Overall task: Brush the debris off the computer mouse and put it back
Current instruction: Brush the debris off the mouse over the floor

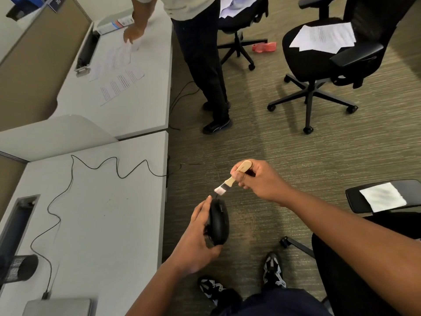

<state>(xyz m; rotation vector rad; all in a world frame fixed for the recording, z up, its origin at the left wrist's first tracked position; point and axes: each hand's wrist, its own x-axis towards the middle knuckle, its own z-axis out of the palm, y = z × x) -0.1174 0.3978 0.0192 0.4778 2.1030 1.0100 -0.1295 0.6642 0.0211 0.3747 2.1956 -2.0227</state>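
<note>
The left hand (193, 245) grips the black mouse (218, 221) out over the carpet, just right of the bench (109, 215), long axis pointing away. The right hand (255, 176) pinches the brush (230, 181), bristles just above the mouse's far end. No containers show.

My desk (109, 224): mouse cable (68, 185) snaking across it, laptop (59, 306) at near edge, black cup (20, 267) on left. Far desk (141, 87): papers (120, 83), binder (114, 25).
</note>
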